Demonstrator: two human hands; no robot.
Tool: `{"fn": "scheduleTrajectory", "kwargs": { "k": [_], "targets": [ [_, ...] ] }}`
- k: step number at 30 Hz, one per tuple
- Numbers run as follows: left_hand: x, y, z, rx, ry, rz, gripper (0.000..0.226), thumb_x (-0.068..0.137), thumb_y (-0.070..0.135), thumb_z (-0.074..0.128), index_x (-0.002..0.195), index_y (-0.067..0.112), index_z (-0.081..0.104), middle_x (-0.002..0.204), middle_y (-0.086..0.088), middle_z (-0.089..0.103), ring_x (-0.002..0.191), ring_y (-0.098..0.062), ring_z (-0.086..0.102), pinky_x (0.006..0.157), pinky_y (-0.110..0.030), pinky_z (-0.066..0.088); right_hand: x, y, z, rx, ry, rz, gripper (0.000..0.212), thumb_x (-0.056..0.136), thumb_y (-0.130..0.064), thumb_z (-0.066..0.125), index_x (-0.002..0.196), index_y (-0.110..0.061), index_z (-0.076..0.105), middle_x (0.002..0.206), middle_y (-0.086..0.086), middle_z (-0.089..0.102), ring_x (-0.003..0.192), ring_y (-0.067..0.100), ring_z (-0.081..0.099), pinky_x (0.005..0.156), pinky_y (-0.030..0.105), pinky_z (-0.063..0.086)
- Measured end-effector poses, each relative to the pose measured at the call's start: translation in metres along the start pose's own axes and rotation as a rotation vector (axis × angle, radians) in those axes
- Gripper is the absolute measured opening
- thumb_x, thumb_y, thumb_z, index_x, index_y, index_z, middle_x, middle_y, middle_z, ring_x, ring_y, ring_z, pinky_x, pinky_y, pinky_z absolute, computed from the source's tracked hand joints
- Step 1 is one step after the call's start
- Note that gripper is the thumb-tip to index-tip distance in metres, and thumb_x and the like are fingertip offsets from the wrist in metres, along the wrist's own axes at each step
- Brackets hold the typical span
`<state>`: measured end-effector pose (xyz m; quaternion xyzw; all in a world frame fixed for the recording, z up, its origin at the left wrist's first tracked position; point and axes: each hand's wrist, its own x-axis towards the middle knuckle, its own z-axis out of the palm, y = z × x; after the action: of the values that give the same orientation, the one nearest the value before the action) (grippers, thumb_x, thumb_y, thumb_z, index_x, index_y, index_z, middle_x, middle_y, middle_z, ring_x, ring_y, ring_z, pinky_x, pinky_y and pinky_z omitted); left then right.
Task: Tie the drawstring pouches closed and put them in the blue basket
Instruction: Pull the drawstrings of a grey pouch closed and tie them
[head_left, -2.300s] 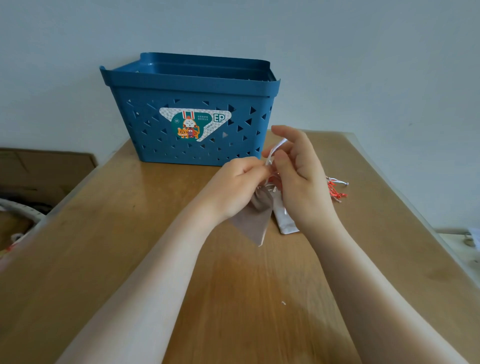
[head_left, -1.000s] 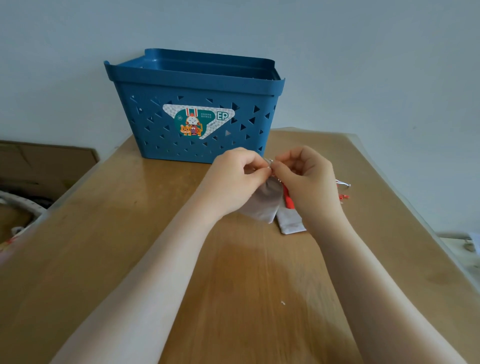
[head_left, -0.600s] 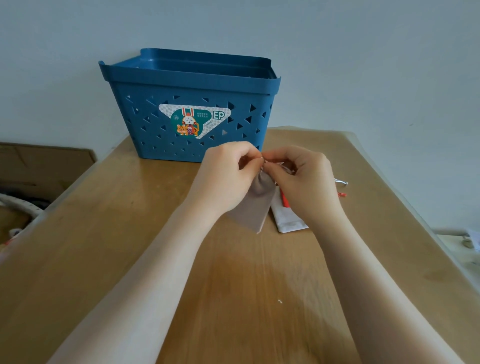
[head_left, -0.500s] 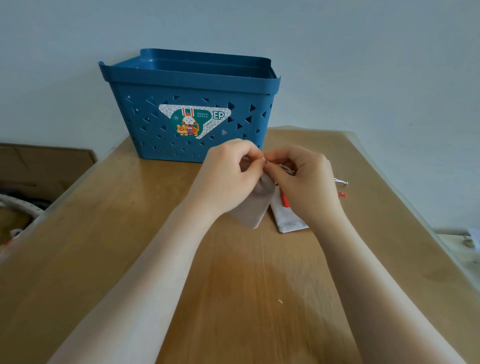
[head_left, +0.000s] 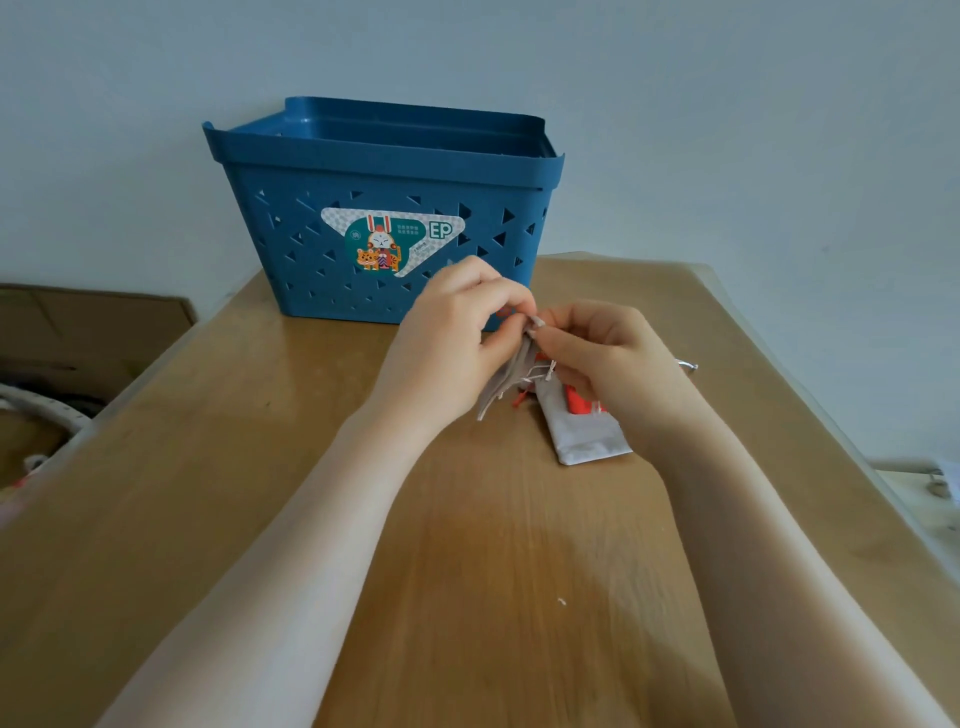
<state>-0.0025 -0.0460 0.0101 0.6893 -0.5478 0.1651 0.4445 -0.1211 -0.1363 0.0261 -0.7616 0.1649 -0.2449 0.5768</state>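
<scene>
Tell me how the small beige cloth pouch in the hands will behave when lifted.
The small beige cloth pouch probably flops: it hangs limp, folded below the left hand and right hand. It seems light, held by fingertip pinches. Its thin drawstring dangles loose and may snag.

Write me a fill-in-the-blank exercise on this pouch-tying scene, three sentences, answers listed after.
1. Both hands, the left hand and the right hand, pinch the top of a grey ____.
2. The blue basket stands on the wooden table at the edge nearest the ____.
3. A second pouch lies flat on the table partly under the ____ hand.

Missing words: pouch; wall; right
</scene>
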Motion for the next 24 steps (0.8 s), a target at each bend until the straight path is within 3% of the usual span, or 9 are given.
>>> {"fn": "scheduleTrajectory", "kwargs": {
  "k": [3, 5, 7, 10, 12, 16, 22, 24],
  "targets": [
    [-0.002, 0.006, 0.004, -0.056, -0.001, -0.005, 0.012, 0.085, 0.010, 0.055, 0.089, 0.009, 0.066, 0.083, -0.001, 0.057, 0.072, -0.014, 0.057, 0.067, -0.029, 0.048, 0.003, 0.007, -0.009, 0.136, -0.042, 0.099, 0.016, 0.094, -0.008, 0.050, 0.082, -0.006, 0.060, 0.051, -0.003, 0.039, 0.043, 0.007, 0.025, 0.049, 0.027, 0.013],
    [-0.003, 0.007, 0.006, -0.068, 0.020, -0.024, 0.008, 0.086, 0.009, 0.057, 0.093, 0.009, 0.062, 0.079, -0.002, 0.057, 0.067, -0.017, 0.058, 0.064, -0.033, 0.048, 0.005, 0.011, -0.009, 0.297, -0.076, 0.161, 0.014, 0.093, -0.010, 0.049, 0.085, -0.007, 0.059, 0.054, -0.005, 0.040, 0.046, 0.006, 0.023, 0.051, 0.026, 0.012],
    [-0.003, 0.007, 0.005, -0.081, 0.030, -0.024, 0.008, 0.087, 0.007, 0.058, 0.095, 0.009, 0.061, 0.078, -0.002, 0.058, 0.064, -0.016, 0.057, 0.062, -0.029, 0.047, 0.007, 0.015, -0.006, 0.477, -0.118, 0.198, 0.009, 0.089, -0.011, 0.051, 0.082, -0.010, 0.056, 0.057, -0.007, 0.040, 0.046, 0.004, 0.026, 0.046, 0.020, 0.012],
    [-0.001, 0.007, 0.004, -0.057, 0.005, 0.036, 0.014, 0.090, 0.011, 0.053, 0.092, 0.005, 0.066, 0.087, -0.004, 0.063, 0.077, -0.009, 0.055, 0.069, -0.014, 0.041, 0.010, 0.019, -0.006, 0.626, -0.102, 0.198, 0.004, 0.085, -0.014, 0.051, 0.082, -0.013, 0.055, 0.060, -0.007, 0.038, 0.048, 0.003, 0.029, 0.046, 0.017, 0.014],
    [-0.001, 0.010, 0.006, -0.083, 0.000, 0.051, 0.019, 0.090, 0.016, 0.053, 0.093, 0.004, 0.067, 0.091, -0.006, 0.064, 0.081, -0.008, 0.056, 0.072, -0.014, 0.043, 0.010, 0.020, -0.009, 0.621, -0.072, 0.166, 0.008, 0.086, -0.014, 0.048, 0.083, -0.012, 0.055, 0.059, -0.008, 0.040, 0.049, 0.004, 0.030, 0.048, 0.019, 0.014],
    [-0.003, 0.019, 0.012, -0.153, 0.066, 0.002, 0.021, 0.082, 0.021, 0.062, 0.092, 0.004, 0.067, 0.089, -0.006, 0.064, 0.079, -0.019, 0.064, 0.072, -0.033, 0.050, 0.009, 0.020, -0.011, 0.568, -0.071, 0.075, 0.014, 0.079, -0.020, 0.053, 0.085, -0.008, 0.057, 0.062, -0.006, 0.046, 0.050, 0.003, 0.032, 0.052, 0.021, 0.015],
    [-0.003, 0.019, 0.008, -0.153, 0.083, 0.044, 0.019, 0.085, 0.022, 0.063, 0.090, 0.003, 0.063, 0.085, -0.005, 0.065, 0.077, -0.019, 0.065, 0.067, -0.036, 0.051, 0.008, 0.021, -0.010, 0.558, -0.089, 0.028, 0.016, 0.082, -0.020, 0.054, 0.074, -0.014, 0.065, 0.055, -0.008, 0.034, 0.051, 0.005, 0.026, 0.052, 0.022, 0.014],
    [-0.004, 0.019, 0.005, -0.189, 0.070, 0.051, 0.013, 0.086, 0.021, 0.062, 0.094, 0.012, 0.057, 0.087, -0.001, 0.064, 0.081, -0.016, 0.065, 0.070, -0.035, 0.053, 0.008, 0.019, -0.010, 0.560, -0.096, 0.034, 0.020, 0.085, -0.019, 0.055, 0.070, -0.017, 0.068, 0.057, -0.006, 0.032, 0.052, 0.006, 0.024, 0.052, 0.023, 0.014]
  ]
}}
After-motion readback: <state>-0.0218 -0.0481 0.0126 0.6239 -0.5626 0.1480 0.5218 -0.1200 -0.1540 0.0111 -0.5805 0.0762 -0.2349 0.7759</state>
